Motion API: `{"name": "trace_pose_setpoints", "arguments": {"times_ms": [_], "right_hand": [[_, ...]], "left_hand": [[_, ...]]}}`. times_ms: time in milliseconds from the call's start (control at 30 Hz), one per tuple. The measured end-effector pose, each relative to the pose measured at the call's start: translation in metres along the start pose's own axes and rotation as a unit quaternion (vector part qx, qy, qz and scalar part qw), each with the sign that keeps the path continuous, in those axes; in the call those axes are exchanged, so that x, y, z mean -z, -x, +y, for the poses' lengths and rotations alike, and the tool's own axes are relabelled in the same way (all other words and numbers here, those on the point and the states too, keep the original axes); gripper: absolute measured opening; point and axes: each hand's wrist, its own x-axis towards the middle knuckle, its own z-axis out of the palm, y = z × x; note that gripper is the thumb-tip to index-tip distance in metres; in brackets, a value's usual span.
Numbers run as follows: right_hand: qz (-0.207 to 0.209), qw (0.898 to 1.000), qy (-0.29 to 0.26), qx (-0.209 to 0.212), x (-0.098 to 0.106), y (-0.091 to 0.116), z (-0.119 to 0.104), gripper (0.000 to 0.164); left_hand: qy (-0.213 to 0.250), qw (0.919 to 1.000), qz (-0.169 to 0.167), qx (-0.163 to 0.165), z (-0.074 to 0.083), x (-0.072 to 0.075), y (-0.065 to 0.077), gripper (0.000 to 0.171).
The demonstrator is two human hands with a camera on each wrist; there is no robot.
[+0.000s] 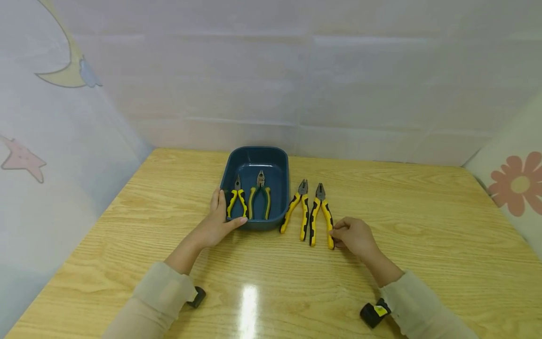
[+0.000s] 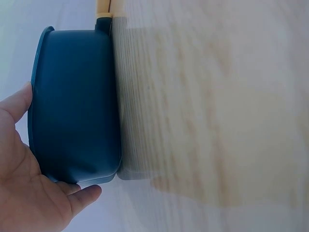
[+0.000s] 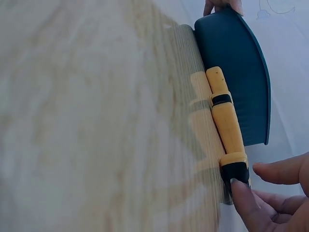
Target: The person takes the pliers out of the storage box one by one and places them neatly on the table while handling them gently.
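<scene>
A dark blue tray (image 1: 268, 224) stands on the table, held at its near left corner by my left hand (image 1: 216, 228), thumb over the near rim and fingers along the left side. Inside lie yellow-and-black pliers (image 1: 231, 202) and green-and-yellow pliers (image 1: 267, 202), jaws pointing away. Two more yellow-and-black pliers lie to the right, handles spread: one pair (image 1: 304, 216) beside the tray, the other (image 1: 327, 216) farther right. My right hand (image 1: 355, 238) pinches the right handle of that outer pair near its end; thumb and fingertips (image 3: 241, 193) show there in the right wrist view.
The wood-grain table (image 1: 423, 235) runs back to a pale sheeted wall (image 1: 360, 94). Side walls carry a moon, a star (image 1: 23, 160) and a flower (image 1: 520, 183). Black straps sit by both sleeves.
</scene>
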Motion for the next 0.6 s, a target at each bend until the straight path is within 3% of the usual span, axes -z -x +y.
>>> {"name": "trace_pose_setpoints", "arguments": {"times_ms": [333,600], "right_hand": [[0.022,0.998,-0.056,0.003,0.0022,0.0009,-0.0027,0.026],[-0.002,0.997,-0.081,0.019,-0.0003,-0.0012,-0.0079,0.033]], "left_hand": [[0.002,1.0,-0.002,0.002,0.0009,-0.0001,0.0005,0.095],[0.002,1.0,-0.002,-0.003,0.0008,-0.0011,0.0008,0.095]]}}
